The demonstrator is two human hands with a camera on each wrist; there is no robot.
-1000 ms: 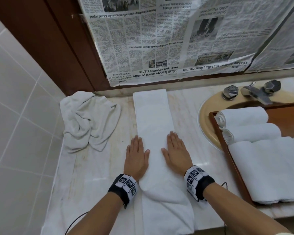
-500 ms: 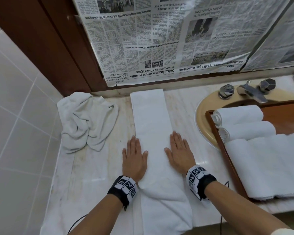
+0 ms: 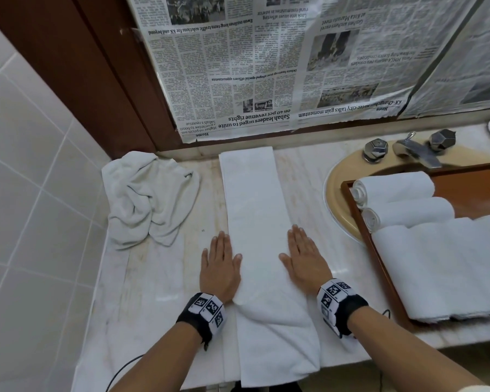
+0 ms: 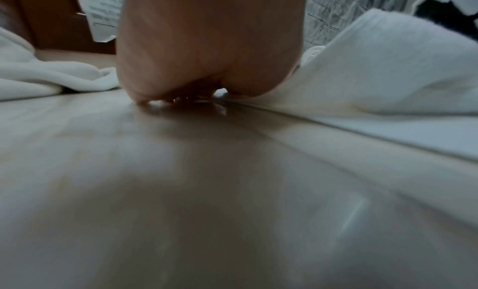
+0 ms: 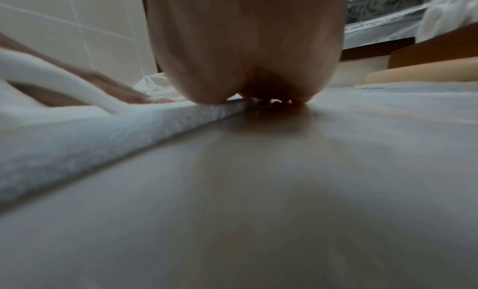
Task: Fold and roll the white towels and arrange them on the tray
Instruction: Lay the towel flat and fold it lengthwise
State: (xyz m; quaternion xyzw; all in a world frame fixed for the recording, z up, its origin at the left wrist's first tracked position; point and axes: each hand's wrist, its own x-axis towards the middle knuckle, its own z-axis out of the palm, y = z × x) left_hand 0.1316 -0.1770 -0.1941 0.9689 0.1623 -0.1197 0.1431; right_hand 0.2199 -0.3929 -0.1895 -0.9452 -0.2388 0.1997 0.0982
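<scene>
A long folded white towel lies as a strip on the marble counter, its near end bunched and hanging over the front edge. My left hand lies flat along the strip's left edge, my right hand flat along its right edge, fingers straight. Each wrist view shows a palm pressed down beside the towel edge. A wooden tray over the sink holds two rolled towels and a larger folded towel.
A crumpled white towel sits at the back left by the tiled wall. A tan sink with a metal tap lies under the tray. Newspaper covers the wall behind.
Both hands have slid outward from on top of the strip to its two long edges. The towel itself has stayed in place.
</scene>
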